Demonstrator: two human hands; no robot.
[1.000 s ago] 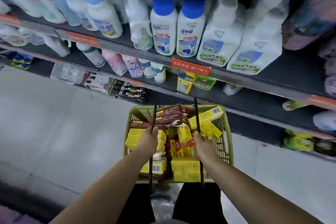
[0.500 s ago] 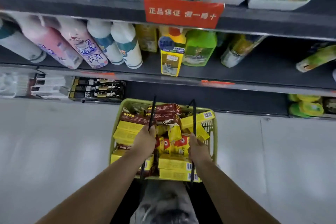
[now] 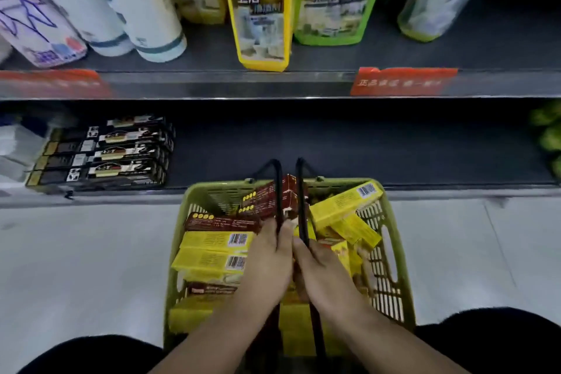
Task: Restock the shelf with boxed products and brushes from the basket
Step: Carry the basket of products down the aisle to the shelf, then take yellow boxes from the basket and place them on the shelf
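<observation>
Two hands are meeting over the green basket (image 3: 391,252): the left hand (image 3: 267,264) and the right hand (image 3: 324,276) are each closing fingers around a black handle (image 3: 302,200). Yellow boxes (image 3: 212,252) are lying left of the fingers, brown boxes (image 3: 264,197) just beyond, the bottom shelf (image 3: 349,149) farther off.
</observation>
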